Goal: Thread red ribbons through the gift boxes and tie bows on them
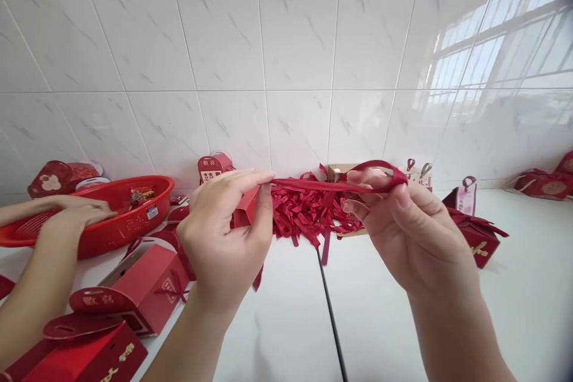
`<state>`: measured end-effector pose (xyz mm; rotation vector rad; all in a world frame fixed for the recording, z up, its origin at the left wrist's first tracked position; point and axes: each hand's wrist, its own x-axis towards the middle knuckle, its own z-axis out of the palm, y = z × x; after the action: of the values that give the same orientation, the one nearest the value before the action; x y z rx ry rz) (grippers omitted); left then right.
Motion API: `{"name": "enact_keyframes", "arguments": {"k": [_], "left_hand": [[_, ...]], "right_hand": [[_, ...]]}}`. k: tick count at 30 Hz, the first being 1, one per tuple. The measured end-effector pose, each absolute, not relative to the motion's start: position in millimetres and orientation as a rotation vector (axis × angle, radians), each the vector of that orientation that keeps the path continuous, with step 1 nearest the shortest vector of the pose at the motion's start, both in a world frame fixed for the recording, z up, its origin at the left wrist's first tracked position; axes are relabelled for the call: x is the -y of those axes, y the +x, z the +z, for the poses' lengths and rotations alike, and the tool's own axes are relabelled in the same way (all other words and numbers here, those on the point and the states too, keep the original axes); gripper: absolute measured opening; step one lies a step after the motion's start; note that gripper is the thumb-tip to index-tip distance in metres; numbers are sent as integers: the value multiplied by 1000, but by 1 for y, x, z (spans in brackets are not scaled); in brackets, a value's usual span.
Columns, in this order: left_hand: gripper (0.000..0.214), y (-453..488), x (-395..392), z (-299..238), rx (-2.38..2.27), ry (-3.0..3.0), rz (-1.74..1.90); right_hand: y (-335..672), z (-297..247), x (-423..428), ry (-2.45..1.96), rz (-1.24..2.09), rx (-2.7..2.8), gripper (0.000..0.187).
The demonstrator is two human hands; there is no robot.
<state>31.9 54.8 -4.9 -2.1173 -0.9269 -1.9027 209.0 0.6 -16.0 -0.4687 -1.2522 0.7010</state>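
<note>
A dark red ribbon (pixel 313 185) is stretched level between my two hands, above the white table. My left hand (pixel 228 227) pinches one end between thumb and fingertips. On the other side, my right hand (pixel 416 227) grips the ribbon between thumb and fingers, and a loop of it curves over the fingers. Behind and below lies a heap of red ribbons (pixel 299 215), partly hidden by my hands. Part of a red box (pixel 245 209) shows just behind my left hand.
At left, another person's hands (pixel 80 212) reach into a red plastic basket (pixel 125 233). Red gift boxes (pixel 152 286) crowd the left front. A dark red box (pixel 478 239) stands at right. A thin black rod or cord (pixel 331 310) crosses the table (pixel 286 328); a tiled wall (pixel 295 30) rises behind.
</note>
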Motion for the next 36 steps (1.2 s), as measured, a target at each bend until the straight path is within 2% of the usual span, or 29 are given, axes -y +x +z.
{"name": "enact_keyframes", "arguments": {"k": [5, 11, 19, 24, 28, 36], "left_hand": [[24, 35, -58, -5, 951, -2355, -2002], [17, 32, -56, -1, 1064, -2643, -1959], [25, 30, -55, 1, 1279, -3138, -1563], [25, 24, -47, 8, 1101, -3594, -1117], [17, 18, -43, 12, 907, -3751, -974], [14, 15, -42, 11, 717, -3917, -614]], "right_hand": [[205, -15, 1, -429, 692, 1297, 11], [208, -15, -3, -471, 657, 1186, 10], [215, -15, -11, -489, 539, 1023, 8], [225, -13, -13, -511, 520, 999, 9], [231, -12, -16, -501, 538, 944, 8], [235, -17, -27, -505, 591, 840, 8]]}}
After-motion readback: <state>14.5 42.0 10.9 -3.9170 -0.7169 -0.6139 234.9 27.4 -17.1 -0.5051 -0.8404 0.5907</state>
